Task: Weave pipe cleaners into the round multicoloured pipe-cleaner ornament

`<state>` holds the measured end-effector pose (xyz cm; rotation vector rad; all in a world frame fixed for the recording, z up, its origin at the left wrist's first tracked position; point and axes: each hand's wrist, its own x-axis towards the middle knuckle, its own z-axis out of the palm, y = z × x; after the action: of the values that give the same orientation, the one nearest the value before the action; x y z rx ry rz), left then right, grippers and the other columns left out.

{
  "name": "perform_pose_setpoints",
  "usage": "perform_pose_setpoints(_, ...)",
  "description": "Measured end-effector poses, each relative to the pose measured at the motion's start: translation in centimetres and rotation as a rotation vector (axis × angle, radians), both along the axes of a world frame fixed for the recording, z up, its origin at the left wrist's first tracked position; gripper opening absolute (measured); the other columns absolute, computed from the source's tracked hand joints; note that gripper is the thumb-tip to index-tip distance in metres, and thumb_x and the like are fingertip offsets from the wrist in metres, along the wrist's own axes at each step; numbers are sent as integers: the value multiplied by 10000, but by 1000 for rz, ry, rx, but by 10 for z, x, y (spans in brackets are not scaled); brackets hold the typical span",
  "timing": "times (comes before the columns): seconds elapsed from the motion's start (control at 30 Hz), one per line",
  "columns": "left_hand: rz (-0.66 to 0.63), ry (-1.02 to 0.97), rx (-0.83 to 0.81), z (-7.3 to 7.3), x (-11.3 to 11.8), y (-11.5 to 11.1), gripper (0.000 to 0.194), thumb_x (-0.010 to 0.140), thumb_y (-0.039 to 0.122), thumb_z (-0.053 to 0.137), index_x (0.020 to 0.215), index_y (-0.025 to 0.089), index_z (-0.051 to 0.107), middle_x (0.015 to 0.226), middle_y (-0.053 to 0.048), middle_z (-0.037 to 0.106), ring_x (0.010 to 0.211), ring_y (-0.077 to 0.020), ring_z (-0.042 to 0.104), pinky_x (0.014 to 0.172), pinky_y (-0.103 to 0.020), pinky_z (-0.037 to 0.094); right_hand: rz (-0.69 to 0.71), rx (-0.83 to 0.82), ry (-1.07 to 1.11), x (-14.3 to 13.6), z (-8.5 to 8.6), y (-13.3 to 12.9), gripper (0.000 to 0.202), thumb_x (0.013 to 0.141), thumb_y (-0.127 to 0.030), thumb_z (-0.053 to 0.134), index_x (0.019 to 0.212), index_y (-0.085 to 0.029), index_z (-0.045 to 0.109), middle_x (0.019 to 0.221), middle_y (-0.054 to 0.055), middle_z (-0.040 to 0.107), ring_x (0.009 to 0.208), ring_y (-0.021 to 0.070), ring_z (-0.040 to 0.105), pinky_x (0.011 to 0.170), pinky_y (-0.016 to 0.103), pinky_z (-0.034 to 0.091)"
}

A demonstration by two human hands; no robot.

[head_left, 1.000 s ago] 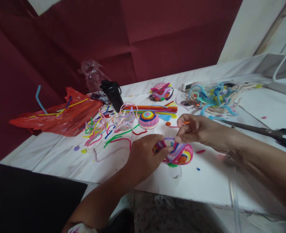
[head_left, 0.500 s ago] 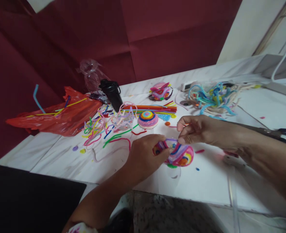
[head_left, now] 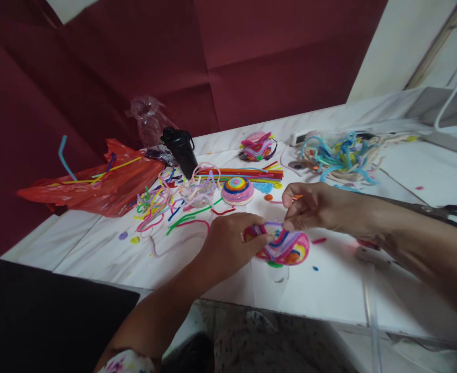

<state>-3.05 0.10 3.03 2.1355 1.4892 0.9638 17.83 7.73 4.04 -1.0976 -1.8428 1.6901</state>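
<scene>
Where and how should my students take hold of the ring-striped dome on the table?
Probably by its lower sides, fingers spread around it, coming from above and slightly right. The ring-striped dome sits rounded side up with no handle showing; curly pipe cleaners crowd its left and a straight bundle lies behind.

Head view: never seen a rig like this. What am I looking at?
No machine here: just a person's two bare hands, filmed by one camera worn on the head, looking forward and down. Over the white table, the left hand holds a striped piece. The right hand has its fingertips at a purple strip along the piece's top edge; whether they grip it is hard to tell. Farther back are a striped dome, coloured sticks, a black cup and a red bag. Scissors lie partly hidden behind the right forearm.
</scene>
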Motion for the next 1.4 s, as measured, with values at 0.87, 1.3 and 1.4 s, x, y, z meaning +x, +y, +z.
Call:
perform_pose_setpoints(0.87, -115, -51, -147, 14, -5, 20, 42, 748, 197, 748, 785, 178, 754, 761, -17, 766, 717, -154, 709, 665, -233, 515, -28, -33, 35, 1, -13, 2, 570, 493, -310, 894, 834, -251, 441, 641, -30, 678, 545, 143, 548, 514, 240, 343)
perform_pose_setpoints(1.3, -284, -276, -368, 10, -15, 37, 131, 707, 229, 764, 694, 137, 673, 663, 0, 671, 627, -105, 610, 600, -202, 480, 4, 25, 95, 1, -11, -7, 438, 602, -220, 830, 773, -228, 426, 589, -78, 558, 515, 81, 466, 470, 199, 256)
perform_pose_setpoints(1.4, -334, -290, -403, 9, -18, 43, 279, 676, 372, 802, 682, 129, 664, 648, -5, 642, 625, -107, 572, 580, -206, 456, 6, 19, 111, -1, -13, -6, 452, 583, -215, 835, 773, -228, 426, 590, -73, 558, 514, 88, 466, 471, 203, 253)
